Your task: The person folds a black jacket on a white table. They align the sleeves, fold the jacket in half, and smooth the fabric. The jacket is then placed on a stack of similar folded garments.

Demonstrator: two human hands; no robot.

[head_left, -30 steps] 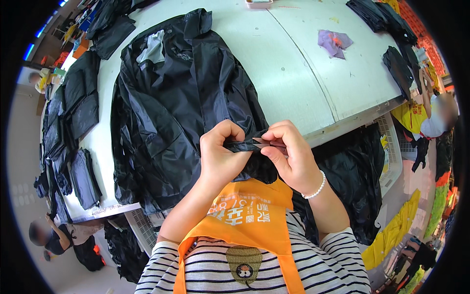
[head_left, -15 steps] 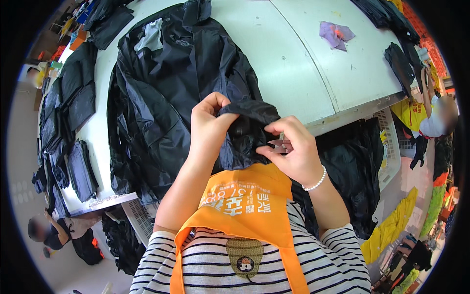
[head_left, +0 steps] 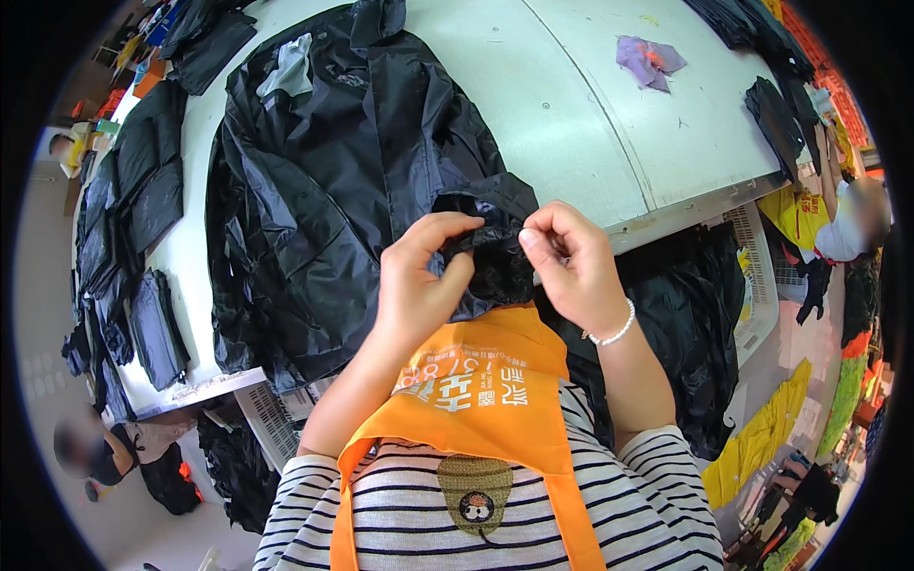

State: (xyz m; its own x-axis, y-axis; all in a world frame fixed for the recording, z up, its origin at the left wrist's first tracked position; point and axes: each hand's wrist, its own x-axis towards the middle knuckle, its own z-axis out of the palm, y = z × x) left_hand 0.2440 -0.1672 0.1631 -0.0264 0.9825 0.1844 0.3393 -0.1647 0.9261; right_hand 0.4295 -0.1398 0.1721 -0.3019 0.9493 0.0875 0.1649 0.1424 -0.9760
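A black jacket (head_left: 324, 171) lies spread on the white table, with one part of it gathered up at the table's near edge. My left hand (head_left: 419, 276) has its fingertips on the left side of that bunched opening, thumb below and fingers above the fabric. On the opening's right edge, the thumb and forefinger of my right hand (head_left: 576, 266) are pinched on the cloth. Whether my right palm holds anything else is hidden. A pale grey patch of cloth (head_left: 288, 67) shows inside the jacket's far end.
Folded black garments (head_left: 143, 181) line the table's left side. A lilac rag (head_left: 650, 63) lies at the far right. Black clothes fill a white crate (head_left: 757, 305) below the table edge on the right. Co-workers stand at left and right; yellow cloth (head_left: 762, 433) is at lower right.
My left hand has shifted lower and rightward onto the opening, its fold turned wider. My right hand now pinches the edge higher up; the small shiny tool seen in it earlier is out of sight.
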